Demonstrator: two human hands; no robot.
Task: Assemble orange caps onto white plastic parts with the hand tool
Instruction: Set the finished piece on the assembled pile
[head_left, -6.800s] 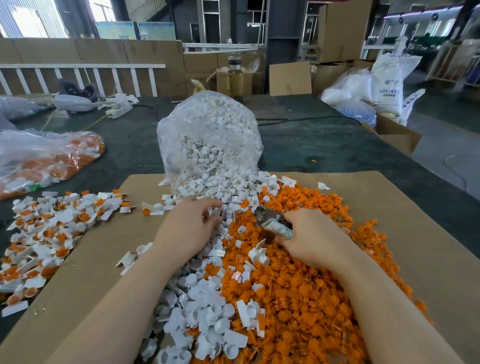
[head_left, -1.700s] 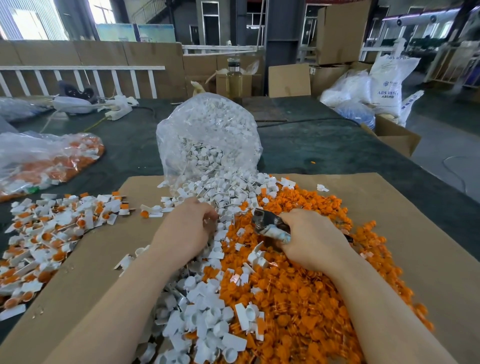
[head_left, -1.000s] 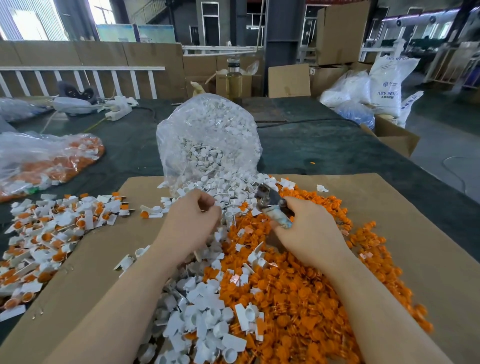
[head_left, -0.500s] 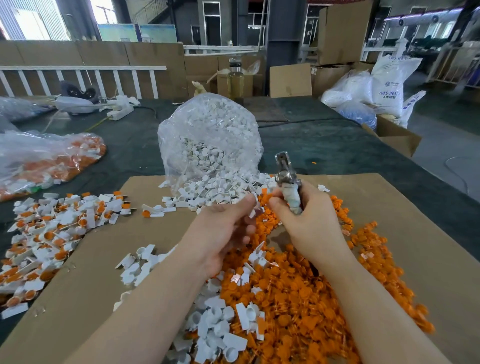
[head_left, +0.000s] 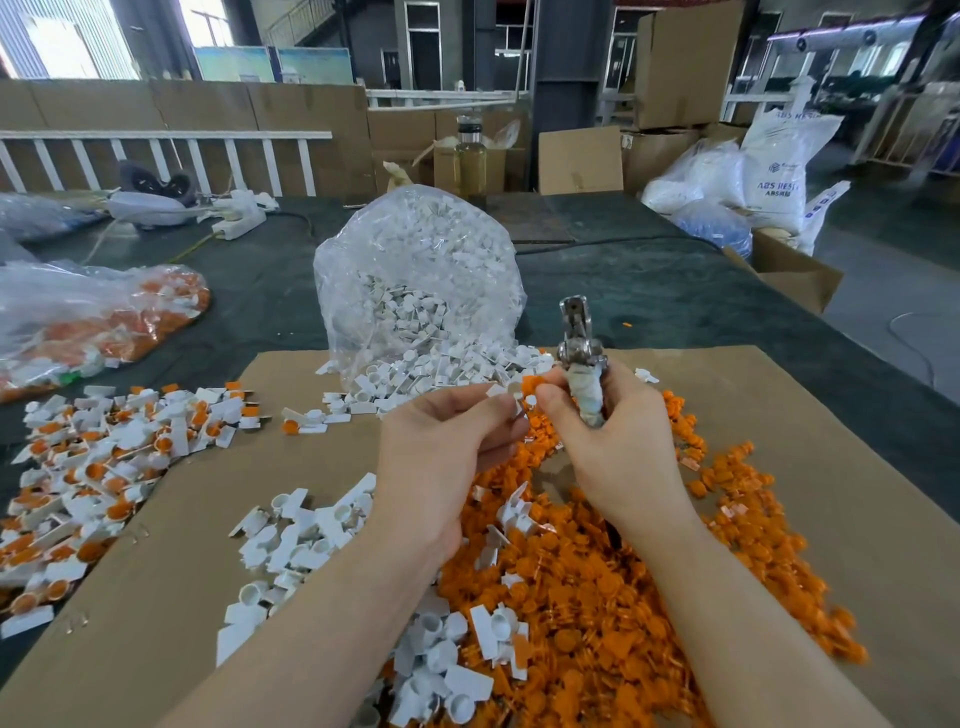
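Both hands are raised above the heap of orange caps (head_left: 613, 587) on the cardboard sheet (head_left: 831, 467). My right hand (head_left: 613, 436) grips the metal hand tool (head_left: 577, 348) upright by its taped handle and pinches an orange cap (head_left: 531, 385) at thumb and fingertip. My left hand (head_left: 441, 441) pinches a small white plastic part (head_left: 511, 397) right against that cap. Loose white parts (head_left: 311, 535) lie under my left forearm.
A clear bag of white parts (head_left: 421, 291) lies open behind the hands. A pile of assembled white-and-orange pieces (head_left: 98, 467) covers the left. A bag with orange pieces (head_left: 78, 322) sits far left, and boxes and sacks (head_left: 769, 171) stand at the back right.
Both hands have lifted out of the heaps and come together. The tool has turned upright in my right hand, and my left hand now holds a white part against an orange cap.
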